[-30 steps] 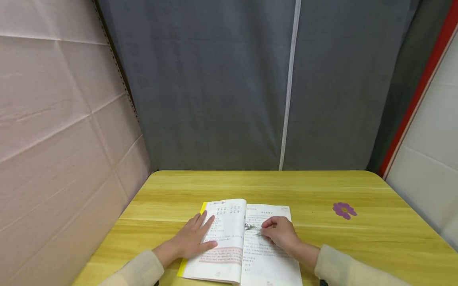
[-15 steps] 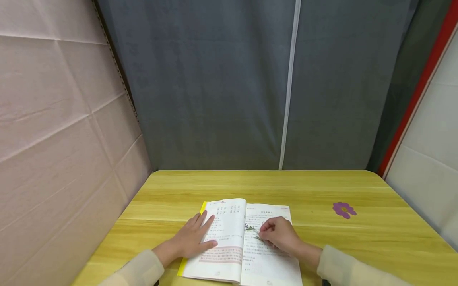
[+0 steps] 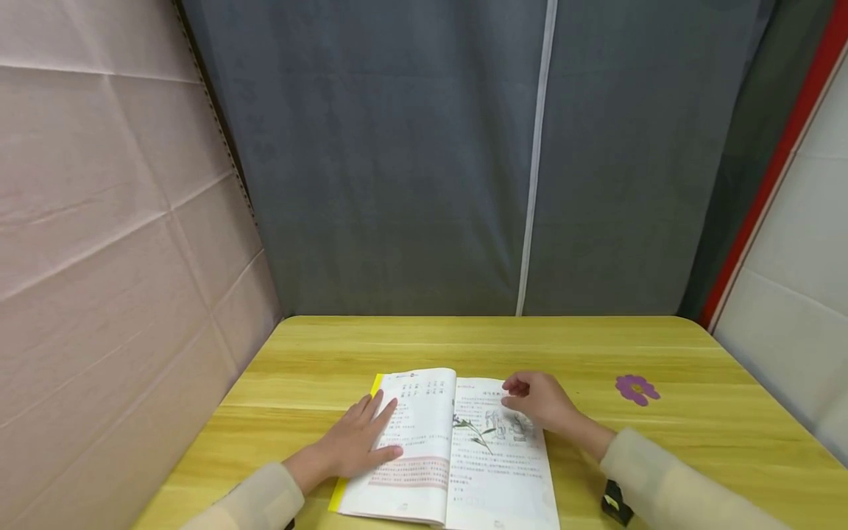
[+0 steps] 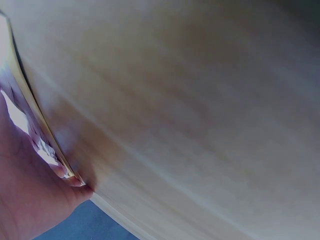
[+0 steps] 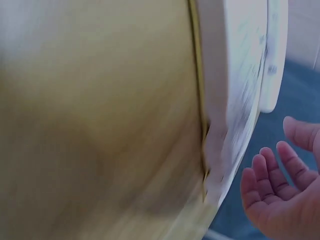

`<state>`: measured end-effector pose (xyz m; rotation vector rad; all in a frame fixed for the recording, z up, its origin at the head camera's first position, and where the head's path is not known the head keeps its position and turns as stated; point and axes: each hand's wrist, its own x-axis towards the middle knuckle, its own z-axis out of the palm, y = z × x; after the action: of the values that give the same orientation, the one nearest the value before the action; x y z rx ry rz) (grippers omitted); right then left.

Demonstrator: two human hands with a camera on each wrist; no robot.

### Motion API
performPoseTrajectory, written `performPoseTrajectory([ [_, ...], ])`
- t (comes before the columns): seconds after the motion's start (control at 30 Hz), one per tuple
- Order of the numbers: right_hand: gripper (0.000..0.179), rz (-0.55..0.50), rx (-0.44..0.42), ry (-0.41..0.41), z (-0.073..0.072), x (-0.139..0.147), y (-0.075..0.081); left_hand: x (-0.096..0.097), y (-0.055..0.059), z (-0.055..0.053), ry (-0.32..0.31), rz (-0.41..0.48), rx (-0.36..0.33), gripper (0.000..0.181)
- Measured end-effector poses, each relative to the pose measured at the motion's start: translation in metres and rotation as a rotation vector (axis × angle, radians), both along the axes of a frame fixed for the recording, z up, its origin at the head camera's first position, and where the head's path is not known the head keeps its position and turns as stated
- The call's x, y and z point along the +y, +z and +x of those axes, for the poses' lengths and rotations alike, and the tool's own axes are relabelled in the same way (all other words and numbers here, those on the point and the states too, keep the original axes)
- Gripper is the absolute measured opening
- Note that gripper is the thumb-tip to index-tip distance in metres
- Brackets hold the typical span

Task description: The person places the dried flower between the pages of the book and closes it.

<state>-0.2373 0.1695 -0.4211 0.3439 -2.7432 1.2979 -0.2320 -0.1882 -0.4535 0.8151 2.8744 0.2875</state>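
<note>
An open book (image 3: 497, 489) with yellow cover edges lies on the table near its front. My left hand (image 3: 354, 445) rests spread on the left page; in the left wrist view that hand (image 4: 30, 187) shows at the book's edge. On the right page, beside the gutter, lies a thin green sprig (image 3: 475, 433) with narrow leaves and a small purplish head. Over the upper right corner of the page is my right hand (image 3: 545, 401), its fingers loosely bent. Nothing is between the fingers of the right hand (image 5: 282, 192) in the right wrist view.
A flat purple flower shape (image 3: 645, 398) with a yellowish centre lies to the right on the wood-grain table (image 3: 662, 456). A dark grey curtain (image 3: 397, 184) hangs behind, with pale cloth walls (image 3: 119, 258) on either side.
My right hand has let go of the sprig and moved up and right towards the page corner. The sprig and a line drawing on the page are uncovered. My left hand has stayed put.
</note>
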Motion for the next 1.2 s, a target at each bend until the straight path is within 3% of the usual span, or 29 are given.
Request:
performPoseTrajectory([
  [0.27, 0.039, 0.223, 0.077, 0.045, -0.018, 0.019, -0.008, 0.001, 0.001, 0.001, -0.001, 0.002, -0.010, 0.092],
  [0.43, 0.053, 0.488, 0.190, 0.167, -0.021, 0.030, -0.014, 0.001, 0.000, 0.000, -0.001, -0.006, 0.002, 0.092],
  [0.53, 0.057, 0.589, 0.254, 0.236, -0.022, 0.036, -0.017, 0.001, 0.000, 0.000, -0.002, -0.013, 0.010, 0.092],
  [0.7, 0.061, 0.632, 0.246, 0.280, -0.024, 0.041, -0.021, 0.001, 0.000, 0.000, -0.002, -0.013, 0.008, 0.092],
  [0.97, 0.067, 0.606, 0.169, 0.294, -0.026, 0.044, -0.023, 0.001, -0.001, -0.001, 0.003, -0.017, 0.001, 0.093],
  [1.2, 0.066, 0.616, 0.194, 0.285, -0.026, 0.044, -0.024, 0.002, 0.001, 0.001, 0.009, -0.009, -0.009, 0.092],
])
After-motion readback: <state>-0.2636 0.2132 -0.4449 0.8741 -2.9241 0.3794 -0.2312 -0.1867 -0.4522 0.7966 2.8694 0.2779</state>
